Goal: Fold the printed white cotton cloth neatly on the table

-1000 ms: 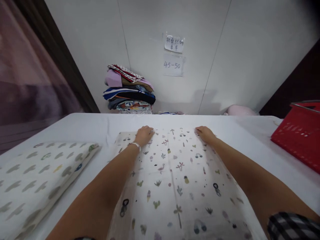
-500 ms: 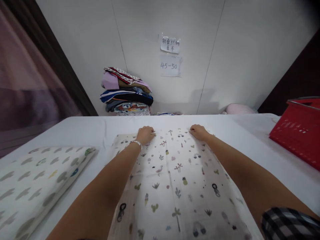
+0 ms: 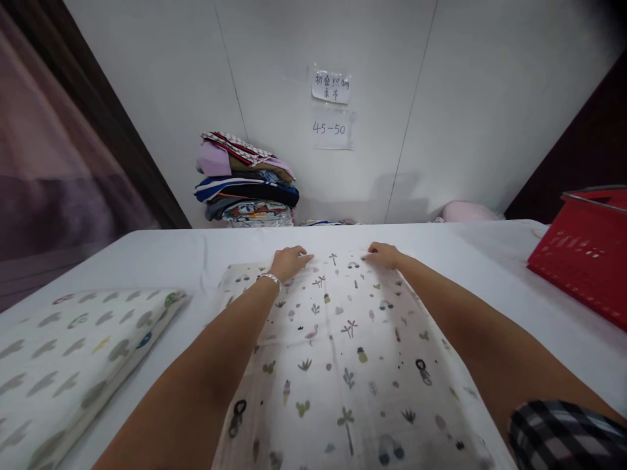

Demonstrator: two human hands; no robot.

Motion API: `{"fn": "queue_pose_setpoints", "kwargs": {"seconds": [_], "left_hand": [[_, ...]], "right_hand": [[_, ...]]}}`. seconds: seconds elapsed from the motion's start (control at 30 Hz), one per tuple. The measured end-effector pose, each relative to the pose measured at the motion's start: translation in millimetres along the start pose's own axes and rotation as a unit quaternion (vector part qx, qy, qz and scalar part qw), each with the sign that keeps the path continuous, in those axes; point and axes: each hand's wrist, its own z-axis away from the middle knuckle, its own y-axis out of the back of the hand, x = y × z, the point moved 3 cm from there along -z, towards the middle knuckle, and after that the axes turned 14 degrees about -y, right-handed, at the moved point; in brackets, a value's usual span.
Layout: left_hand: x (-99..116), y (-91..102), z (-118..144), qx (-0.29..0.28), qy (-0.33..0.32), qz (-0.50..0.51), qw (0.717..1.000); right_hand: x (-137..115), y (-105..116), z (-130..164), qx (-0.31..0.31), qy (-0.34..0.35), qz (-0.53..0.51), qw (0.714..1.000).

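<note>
A white cloth [image 3: 337, 352] printed with small plants and flamingos lies flat on the white table [image 3: 161, 251] in front of me. My left hand [image 3: 289, 261], with a silver bracelet at the wrist, rests palm down on the cloth's far edge, fingers spread. On the same far edge, a little to the right, my right hand [image 3: 385, 254] lies flat too. Neither hand holds anything. Both forearms stretch over the cloth.
A folded cloth with a cactus print [image 3: 73, 359] lies at the left. A red plastic basket [image 3: 582, 254] stands at the right edge. Beyond the table a pile of folded textiles [image 3: 247, 179] leans at the wall, under paper notes [image 3: 332, 108]. A pink item [image 3: 467, 212] lies at the back right.
Both hands have slid slightly towards each other along the cloth's far edge, and their fingers have flattened out.
</note>
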Motion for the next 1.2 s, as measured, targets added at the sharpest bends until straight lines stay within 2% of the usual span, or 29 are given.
{"fn": "queue_pose_setpoints", "kwargs": {"seconds": [0.1,0.3,0.47,0.6,0.67,0.73,0.83,0.9,1.0,1.1,1.2], "left_hand": [[2,-1.9,-3,0.01,0.007,-0.02,1.0],[14,-6.9,-9,0.069,0.024,-0.064,0.995],[13,-20.5,-11,0.076,0.048,-0.078,0.993],[12,-21.9,-6,0.08,0.053,-0.078,0.992],[15,-21.1,0,0.09,0.036,-0.079,0.992],[23,-23.0,10,0.088,-0.018,-0.075,0.993],[37,-31.9,24,0.035,-0.117,-0.063,0.991],[40,-38.0,29,-0.006,-0.121,-0.053,0.991],[40,-42.9,29,-0.034,-0.085,-0.046,0.995],[38,-44.6,25,-0.03,-0.085,-0.052,0.995],[36,-44.8,24,-0.023,-0.084,-0.059,0.994]], "right_hand": [[-2,1,0,0.021,-0.013,-0.02,0.999],[-5,-2,1,0.119,-0.044,-0.028,0.992],[-8,-16,2,0.144,-0.07,-0.016,0.987],[-8,-21,2,0.157,-0.072,-0.007,0.985],[-8,-21,2,0.163,-0.069,-0.004,0.984],[-8,-21,3,0.172,-0.067,-0.003,0.983],[-10,-21,6,0.186,-0.06,-0.002,0.981],[-14,-23,10,0.193,-0.044,-0.004,0.98],[-23,-29,18,0.166,0.009,-0.005,0.986],[-31,-37,26,0.096,0.066,0.0,0.993],[-34,-39,28,0.043,0.072,-0.004,0.996]]}}
